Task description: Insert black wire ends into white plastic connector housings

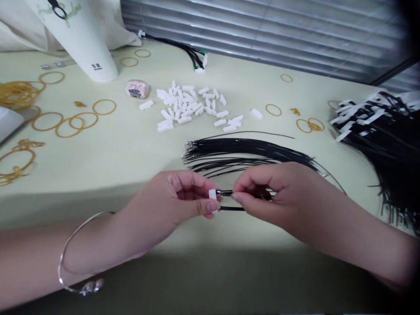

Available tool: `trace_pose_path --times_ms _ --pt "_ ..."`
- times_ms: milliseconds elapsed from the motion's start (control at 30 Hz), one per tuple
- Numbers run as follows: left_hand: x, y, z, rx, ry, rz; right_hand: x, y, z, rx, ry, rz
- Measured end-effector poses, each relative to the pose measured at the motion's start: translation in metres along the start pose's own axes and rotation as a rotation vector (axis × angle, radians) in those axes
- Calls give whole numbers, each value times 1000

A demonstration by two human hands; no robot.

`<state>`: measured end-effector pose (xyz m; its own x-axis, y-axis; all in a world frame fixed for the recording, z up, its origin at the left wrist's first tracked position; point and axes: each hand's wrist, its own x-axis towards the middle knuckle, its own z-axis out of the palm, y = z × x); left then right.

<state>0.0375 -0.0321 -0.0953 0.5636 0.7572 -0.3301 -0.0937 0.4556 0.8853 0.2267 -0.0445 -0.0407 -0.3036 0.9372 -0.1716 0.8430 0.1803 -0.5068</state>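
Observation:
My left hand (183, 194) pinches a small white connector housing (212, 195) between thumb and fingers. A black wire (231, 208) runs rightward from the housing's lower part. Just to the right, my right hand (272, 188) is closed on a black wire (225, 192), its metal-tipped end at the housing's upper part. Whether that tip sits inside the housing I cannot tell. Behind both hands lies a bundle of black wires (249, 148) with crimped metal ends pointing left. Beyond it is a loose pile of white connector housings (187, 103).
Rubber bands (77, 124) lie scattered at left, with more at right. A white cup (88, 43) stands back left near a pinkish wrapped lump (137, 89). A finished-looking black harness (183, 46) lies by the blinds (262, 30). Many connectored wires (390, 144) are heaped at right.

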Motion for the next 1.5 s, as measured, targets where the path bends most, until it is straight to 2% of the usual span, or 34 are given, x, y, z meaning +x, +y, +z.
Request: trace_pose_path --times_ms 133,300,1033,1500 --pt "0 1 0 26 17 -21 2 1 -2 50 -57 35" --pt "0 1 -1 51 18 -18 1 3 -3 59 -68 17" --pt "1 3 0 42 12 -29 -1 -2 0 -8 59 -85" --pt "0 6 4 157 66 -41 -1 0 3 23 -29 -142"
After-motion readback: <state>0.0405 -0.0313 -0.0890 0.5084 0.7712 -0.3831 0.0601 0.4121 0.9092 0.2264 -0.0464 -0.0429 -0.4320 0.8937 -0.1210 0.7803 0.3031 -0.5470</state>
